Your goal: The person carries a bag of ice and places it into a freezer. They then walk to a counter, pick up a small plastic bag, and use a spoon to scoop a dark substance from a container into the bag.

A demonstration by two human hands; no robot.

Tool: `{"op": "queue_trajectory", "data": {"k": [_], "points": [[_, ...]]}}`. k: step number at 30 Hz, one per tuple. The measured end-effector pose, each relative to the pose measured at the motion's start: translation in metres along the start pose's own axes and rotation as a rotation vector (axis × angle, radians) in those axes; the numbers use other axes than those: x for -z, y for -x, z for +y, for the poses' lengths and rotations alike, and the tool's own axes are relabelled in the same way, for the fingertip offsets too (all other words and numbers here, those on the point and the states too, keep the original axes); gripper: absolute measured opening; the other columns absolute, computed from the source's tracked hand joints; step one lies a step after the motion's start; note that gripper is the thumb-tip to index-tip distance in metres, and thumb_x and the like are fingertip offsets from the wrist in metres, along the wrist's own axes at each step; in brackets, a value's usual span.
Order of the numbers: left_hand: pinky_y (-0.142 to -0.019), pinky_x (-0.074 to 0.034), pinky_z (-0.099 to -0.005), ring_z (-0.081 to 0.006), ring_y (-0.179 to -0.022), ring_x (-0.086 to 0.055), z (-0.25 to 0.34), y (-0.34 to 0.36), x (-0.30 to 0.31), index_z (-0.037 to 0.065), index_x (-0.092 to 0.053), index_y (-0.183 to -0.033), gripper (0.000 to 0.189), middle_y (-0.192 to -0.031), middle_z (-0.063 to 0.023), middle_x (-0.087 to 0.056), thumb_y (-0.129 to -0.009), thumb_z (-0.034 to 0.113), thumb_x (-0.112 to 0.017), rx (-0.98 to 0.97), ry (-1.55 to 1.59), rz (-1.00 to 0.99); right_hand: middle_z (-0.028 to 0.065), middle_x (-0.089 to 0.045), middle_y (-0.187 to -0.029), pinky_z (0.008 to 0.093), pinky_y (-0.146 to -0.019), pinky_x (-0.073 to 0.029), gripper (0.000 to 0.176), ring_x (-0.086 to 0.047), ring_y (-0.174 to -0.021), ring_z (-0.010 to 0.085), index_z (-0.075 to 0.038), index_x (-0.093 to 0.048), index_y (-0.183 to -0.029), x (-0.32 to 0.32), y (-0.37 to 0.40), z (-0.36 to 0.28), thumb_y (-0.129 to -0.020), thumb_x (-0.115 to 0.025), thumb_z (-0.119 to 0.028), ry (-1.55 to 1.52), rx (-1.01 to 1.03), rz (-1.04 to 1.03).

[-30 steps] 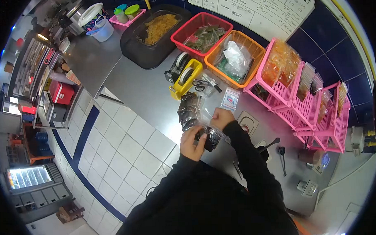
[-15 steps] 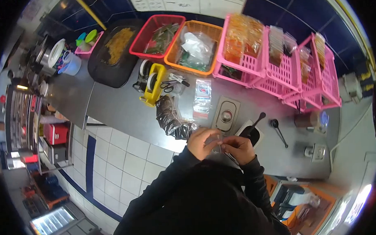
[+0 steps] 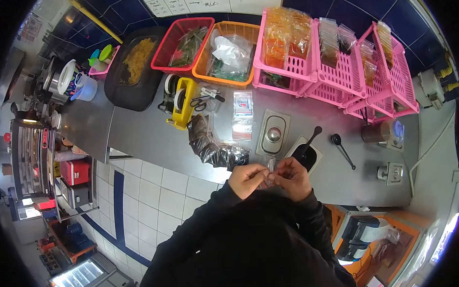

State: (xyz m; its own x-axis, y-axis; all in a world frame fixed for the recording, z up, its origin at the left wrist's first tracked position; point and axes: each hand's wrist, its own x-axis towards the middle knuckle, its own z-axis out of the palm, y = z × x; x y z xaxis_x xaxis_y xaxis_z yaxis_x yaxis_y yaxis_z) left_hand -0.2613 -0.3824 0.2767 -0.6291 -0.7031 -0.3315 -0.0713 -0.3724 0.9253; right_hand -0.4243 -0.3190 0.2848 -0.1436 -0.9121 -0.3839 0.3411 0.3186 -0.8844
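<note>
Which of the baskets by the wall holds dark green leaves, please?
The red basket, between the black tray and the orange basket; the orange one holds clear bags, and the pink racks hold packets.

Leftward counter point(image 3: 138, 131) bare — dark packets point(image 3: 214, 148), lidded pan point(image 3: 273, 134) block ahead.

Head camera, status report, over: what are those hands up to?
Left hand and right hand both pinch one small clear bag, over the counter edge. Dark filled packets lie just beyond the left hand. Nothing blocking.
</note>
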Motion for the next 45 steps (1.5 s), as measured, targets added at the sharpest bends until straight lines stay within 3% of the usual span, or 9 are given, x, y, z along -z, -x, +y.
{"op": "queue_trajectory", "data": {"k": [9,16,19,22,27,29,34,41,45], "points": [[-0.05,-0.044,-0.0377,-0.0315,-0.058,-0.057,-0.001,-0.002,-0.013,0.004,-0.052,-0.07,0.016,-0.062,-0.0132,-0.056,-0.075,0.016,-0.061,-0.435,-1.039,0.358,0.0035,-0.058,-0.068,0.0244,-0.057,-0.048,0.015,-0.058,-0.062,0.0095,-0.002,-0.051,-0.079,-0.014,-0.008,0.022,-0.074,-0.065,-0.001,0.269,0.218,0.306],[-0.047,-0.041,-0.0384,-0.0318,-0.051,-0.053,0.01,-0.003,-0.021,0.002,-0.053,-0.067,0.012,-0.061,-0.0138,-0.053,-0.075,0.01,-0.058,-0.491,-0.835,0.447,0.0087,-0.057,-0.066,0.0277,-0.054,-0.048,0.019,-0.06,-0.059,0.0156,-0.002,-0.052,-0.088,-0.015,-0.008,0.005,-0.073,-0.064,-0.004,0.688,0.456,0.355],[-0.044,-0.039,-0.0382,-0.0304,-0.046,-0.049,0.013,-0.005,-0.024,0.001,-0.052,-0.067,0.011,-0.058,-0.013,-0.051,-0.074,0.008,-0.058,-0.649,-0.817,0.441,0.0093,-0.058,-0.067,0.0275,-0.05,-0.047,0.024,-0.059,-0.056,0.0151,-0.002,-0.049,-0.096,-0.01,-0.011,0.014,-0.077,-0.063,-0.008,0.614,0.409,0.212],[-0.043,-0.039,-0.0358,-0.0275,-0.046,-0.049,0.016,-0.002,-0.022,0.002,-0.053,-0.067,0.008,-0.057,-0.0097,-0.05,-0.072,0.006,-0.059,-0.696,-0.862,0.436,0.0096,-0.059,-0.067,0.0246,-0.044,-0.047,0.022,-0.057,-0.051,0.0127,0.001,-0.046,-0.101,-0.006,-0.013,0.017,-0.085,-0.057,-0.011,-0.027,-0.024,0.1],[-0.045,-0.042,-0.0343,-0.0259,-0.05,-0.053,0.019,-0.012,-0.021,0.003,-0.056,-0.07,0.008,-0.06,-0.0089,-0.052,-0.071,0.007,-0.062,-0.652,-0.884,0.569,0.0099,-0.062,-0.068,0.0244,-0.05,-0.048,0.017,-0.059,-0.054,0.0114,0.001,-0.05,-0.095,-0.021,-0.014,0.021,-0.082,-0.059,-0.006,-0.15,0.111,0.218],[-0.047,-0.043,-0.0343,-0.0265,-0.052,-0.054,0.023,-0.015,-0.02,0.003,-0.057,-0.073,0.009,-0.062,-0.0091,-0.054,-0.071,0.008,-0.065,-0.63,-0.856,0.707,0.0075,-0.063,-0.068,0.0236,-0.054,-0.049,0.013,-0.06,-0.057,0.0095,0.001,-0.054,-0.087,-0.022,-0.014,0.02,-0.079,-0.064,-0.005,0.314,0.309,0.341],[-0.053,-0.048,-0.028,-0.0205,-0.059,-0.063,0.018,-0.013,-0.013,0.001,-0.063,-0.089,0.013,-0.073,-0.011,-0.064,-0.076,0.006,-0.064,-0.713,-0.917,0.598,0.0076,-0.063,-0.07,0.0242,-0.053,-0.049,0.018,-0.062,-0.059,0.0116,-0.002,-0.056,-0.083,-0.025,-0.014,0.008,-0.074,-0.07,-0.009,0.478,0.414,0.458],[-0.035,-0.034,-0.0173,-0.0048,-0.041,-0.047,0.016,-0.011,-0.011,-0.002,-0.061,-0.093,0.017,-0.071,-0.0045,-0.061,-0.085,0.012,-0.062,-0.081,0.224,0.366,0.0058,-0.061,-0.07,0.0233,-0.048,-0.047,0.013,-0.059,-0.055,0.0127,-0.002,-0.058,-0.081,-0.02,-0.017,0.008,-0.075,-0.069,-0.006,0.542,0.508,0.37],[-0.032,-0.027,-0.0182,-0.0037,-0.035,-0.038,0.016,-0.013,-0.012,-0.001,-0.059,-0.083,0.017,-0.062,-0.0021,-0.055,-0.086,0.016,-0.06,-0.036,0.177,0.251,0.0039,-0.059,-0.068,0.0223,-0.038,-0.038,0.009,-0.05,-0.043,0.0084,-0.003,-0.06,-0.083,-0.009,-0.02,0.01,-0.079,-0.067,-0.006,-0.266,0.036,0.225]]}}
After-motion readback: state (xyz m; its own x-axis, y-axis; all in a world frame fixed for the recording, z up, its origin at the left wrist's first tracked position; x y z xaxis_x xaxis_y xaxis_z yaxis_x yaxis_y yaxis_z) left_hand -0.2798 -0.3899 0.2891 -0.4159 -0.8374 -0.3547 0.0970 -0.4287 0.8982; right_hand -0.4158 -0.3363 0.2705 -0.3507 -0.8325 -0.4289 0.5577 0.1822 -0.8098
